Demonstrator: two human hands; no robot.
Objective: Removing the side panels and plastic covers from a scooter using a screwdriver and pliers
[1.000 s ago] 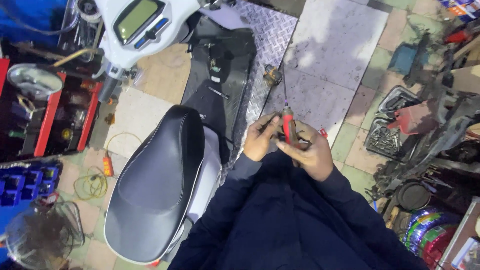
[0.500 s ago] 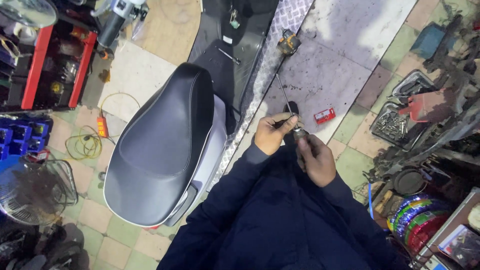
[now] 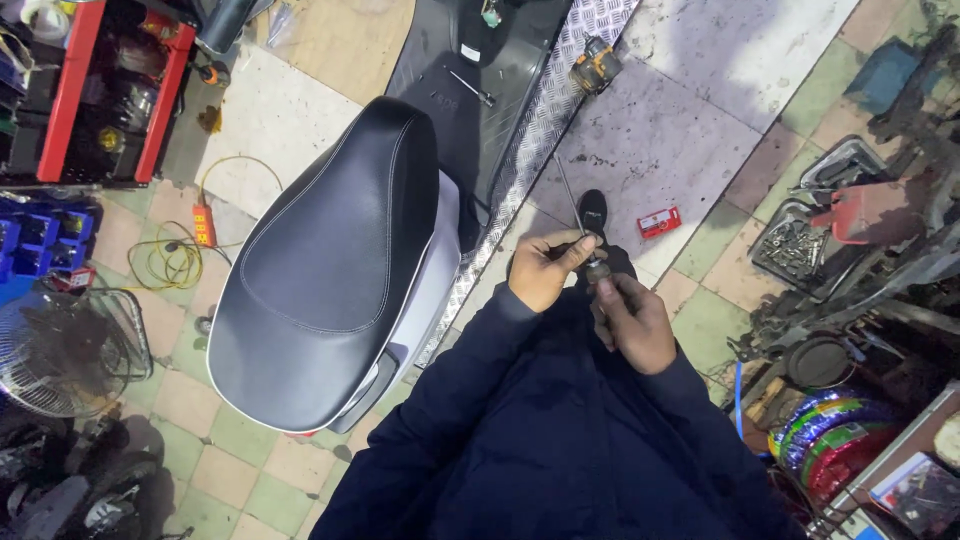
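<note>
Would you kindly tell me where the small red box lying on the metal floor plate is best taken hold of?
Grip the red box across its two long sides, coming straight down from above. It lies flat on the floor plate, slightly slanted, with bare plate all around it, so fingers likely fit on either long edge; its narrow width suits a pinch.

A tiled floor (image 3: 260, 110) in pale green, beige and white carries everything here. Just beyond the hands lies a diamond-patterned metal plate (image 3: 690, 110), with a small red box (image 3: 659, 222) on it, near the right hand. Farther ahead on the plate sits a small orange and black power tool (image 3: 594, 66). Well to the left of the hands, past the parked scooter (image 3: 340, 270), a coiled yellow cable (image 3: 165, 262) and an orange plug strip (image 3: 204, 225) lie on the tiles. A wire fan (image 3: 60, 350) stands farther left.
</note>
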